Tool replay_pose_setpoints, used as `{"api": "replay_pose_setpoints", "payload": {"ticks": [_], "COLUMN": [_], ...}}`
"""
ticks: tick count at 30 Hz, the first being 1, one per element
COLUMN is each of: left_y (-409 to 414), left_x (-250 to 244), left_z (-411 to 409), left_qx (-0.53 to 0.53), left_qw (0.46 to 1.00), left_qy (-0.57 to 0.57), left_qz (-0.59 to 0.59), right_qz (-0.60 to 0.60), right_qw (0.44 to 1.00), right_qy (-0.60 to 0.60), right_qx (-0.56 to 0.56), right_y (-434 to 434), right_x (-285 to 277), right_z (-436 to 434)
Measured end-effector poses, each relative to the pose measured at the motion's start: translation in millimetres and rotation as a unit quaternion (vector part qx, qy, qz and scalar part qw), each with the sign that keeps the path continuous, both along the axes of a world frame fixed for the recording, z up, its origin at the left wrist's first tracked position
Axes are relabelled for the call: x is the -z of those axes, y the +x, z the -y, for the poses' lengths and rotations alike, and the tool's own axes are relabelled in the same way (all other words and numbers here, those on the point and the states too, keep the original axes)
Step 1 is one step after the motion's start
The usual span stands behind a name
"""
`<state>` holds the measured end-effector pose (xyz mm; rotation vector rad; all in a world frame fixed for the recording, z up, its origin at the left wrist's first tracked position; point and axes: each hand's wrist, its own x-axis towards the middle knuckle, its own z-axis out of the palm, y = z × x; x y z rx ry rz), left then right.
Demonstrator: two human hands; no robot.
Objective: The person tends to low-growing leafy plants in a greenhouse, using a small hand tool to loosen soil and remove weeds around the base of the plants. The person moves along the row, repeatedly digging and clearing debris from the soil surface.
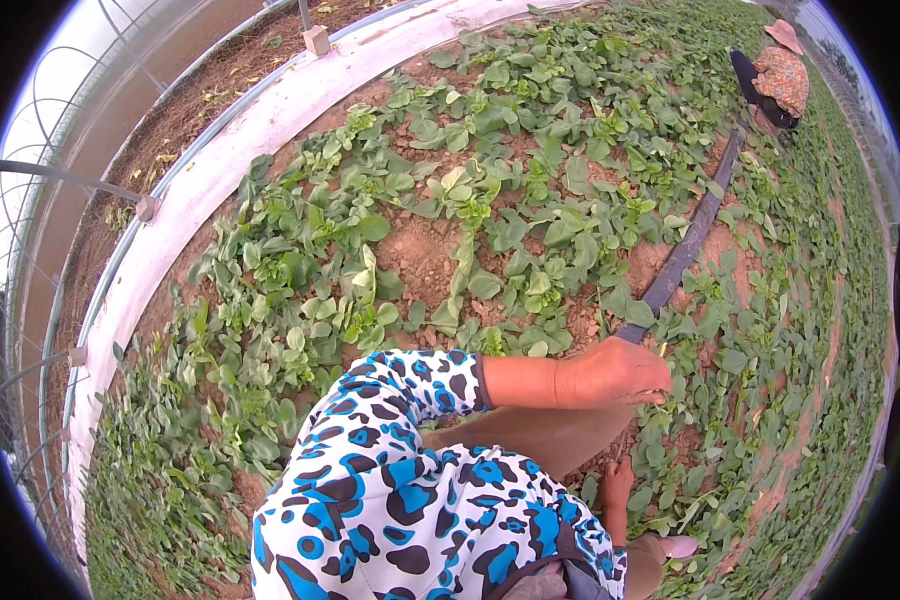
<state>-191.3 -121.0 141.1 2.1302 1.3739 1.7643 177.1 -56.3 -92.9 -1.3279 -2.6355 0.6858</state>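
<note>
My left hand (621, 373) is bent with its fingers curled, above low leafy green plants (701, 326) and close to the near end of a dark flat strip (675, 270). A short pale stem shows beside its knuckles; whether the fingers grip it is unclear. Below it in the picture, my right hand (616, 480) is low over the soil among the leaves, its fingers partly hidden. A thin thing shows near its fingertips, but I cannot tell whether it is held. My trouser leg (525, 435) lies between the two arms.
The dark strip runs over reddish soil (420, 251) between plants towards a person in a hat and patterned top (780, 79), crouching at the upper right. At the left are a pale ground sheet (225, 157), a pipe and curved metal frame poles (67, 180) with block-like feet. A pink shoe (680, 546) is at the lower right.
</note>
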Motion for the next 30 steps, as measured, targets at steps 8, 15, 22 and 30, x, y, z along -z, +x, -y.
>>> {"api": "replay_pose_setpoints", "payload": {"ticks": [8,15,22,30], "left_y": [-254,-421,-233,-24], "left_x": [-70,-122,88,92], "left_z": [138,293,222,97], "left_qx": [-0.394,-0.742,-0.367,-0.082], "left_qw": [0.801,0.518,0.745,0.818], "left_qy": [-0.079,-0.398,-0.531,-0.509], "left_qz": [-0.444,-0.150,0.167,0.253], "right_qz": [0.101,0.110,-0.101,-0.042], "right_qw": [0.981,0.993,0.910,0.883], "right_qy": [-0.158,0.000,-0.315,-0.362], "right_qx": [0.054,-0.037,0.250,0.295], "right_y": [13,59,-15,23], "right_x": [-21,20,-43,-6], "right_z": [69,75,75,143]}}
